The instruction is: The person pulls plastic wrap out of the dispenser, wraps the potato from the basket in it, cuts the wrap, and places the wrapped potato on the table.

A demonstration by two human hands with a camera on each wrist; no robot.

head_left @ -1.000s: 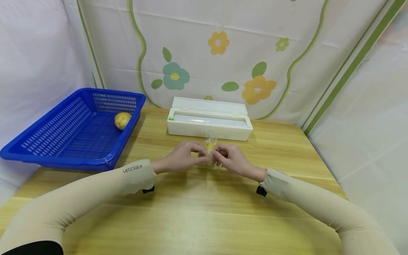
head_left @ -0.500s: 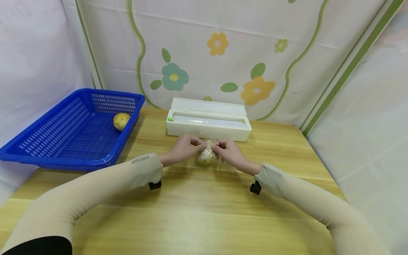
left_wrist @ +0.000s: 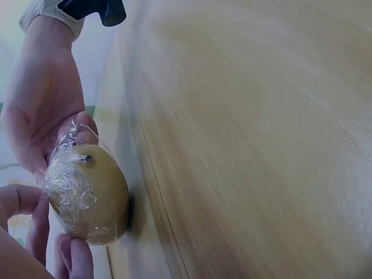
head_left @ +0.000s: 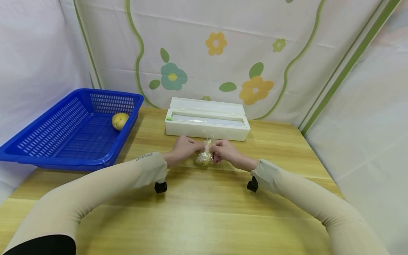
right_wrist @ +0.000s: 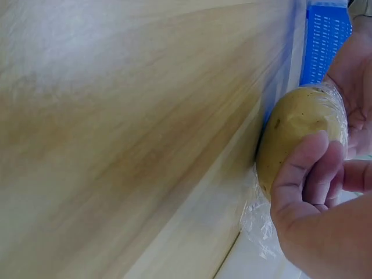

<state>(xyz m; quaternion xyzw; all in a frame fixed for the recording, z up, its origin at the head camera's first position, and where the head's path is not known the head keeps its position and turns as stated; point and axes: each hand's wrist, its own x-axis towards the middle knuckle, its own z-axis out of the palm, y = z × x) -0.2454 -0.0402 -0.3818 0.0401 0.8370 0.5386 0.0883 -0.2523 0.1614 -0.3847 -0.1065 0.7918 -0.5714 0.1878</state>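
A yellow potato (left_wrist: 107, 197) sits on the table, wrapped in clear cling film (left_wrist: 70, 186) that is bunched and crinkled at the top. My left hand (head_left: 184, 150) pinches the gathered film from the left, and some of its fingers (left_wrist: 81, 258) rest against the potato. From the other side my right hand (head_left: 227, 152) pinches the film too. Curled fingers (right_wrist: 302, 160) of that hand lie along the potato in the right wrist view. The exact pinch of the right fingertips is hidden there. Loose film stands up above both hands.
A white cling film box (head_left: 207, 131) with its lid up and a green tab stands just behind the hands. To the left, a blue plastic basket (head_left: 109, 156) holds another potato (head_left: 120, 121). A flowered cloth hangs behind the wooden table (head_left: 204, 212).
Both hands have shifted from low around the potato to the film above it. The film is now drawn together into a bunch, and the potato's underside shows below the hands.
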